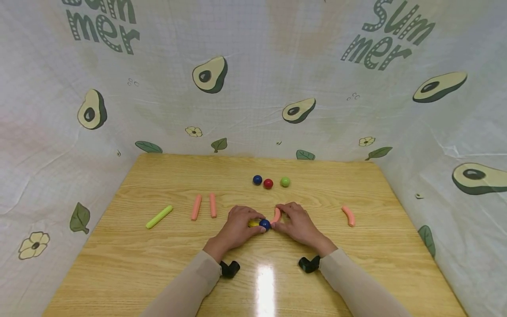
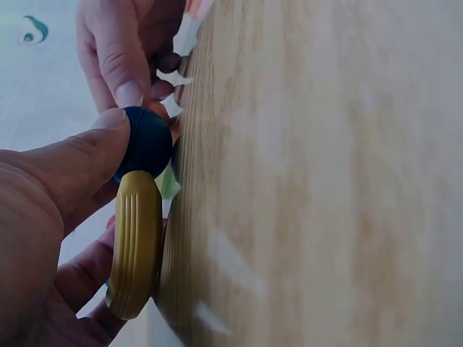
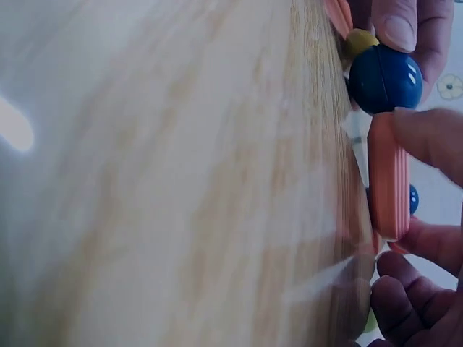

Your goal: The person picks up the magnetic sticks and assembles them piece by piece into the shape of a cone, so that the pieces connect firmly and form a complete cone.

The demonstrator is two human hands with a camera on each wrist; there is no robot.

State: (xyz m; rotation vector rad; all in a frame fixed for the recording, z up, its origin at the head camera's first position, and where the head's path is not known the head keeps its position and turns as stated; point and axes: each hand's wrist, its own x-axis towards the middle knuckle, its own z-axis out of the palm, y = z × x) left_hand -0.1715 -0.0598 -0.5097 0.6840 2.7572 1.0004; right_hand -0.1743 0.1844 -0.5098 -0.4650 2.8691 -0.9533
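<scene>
Near the middle of the table, my left hand [image 1: 239, 225] pinches a blue ball [image 1: 264, 225] between thumb and finger. A ribbed yellow stick [image 2: 136, 246] meets that ball on the palm side of the left hand. From the right, my right hand [image 1: 298, 223] grips a curved coral stick [image 1: 276, 215] by thumb and fingers. One end of the coral stick [image 3: 388, 177] touches the blue ball in the right wrist view. Whether it is joined to the ball or only pressed against it I cannot tell.
Behind the hands lie another blue ball [image 1: 257, 179], a red ball [image 1: 268, 183] and a green ball [image 1: 285, 182]. To the left are a yellow-green stick [image 1: 159, 217] and two straight coral sticks [image 1: 196, 207]. A second curved coral stick [image 1: 349, 216] lies at right. Printed cloth [image 1: 253, 88] surrounds the table.
</scene>
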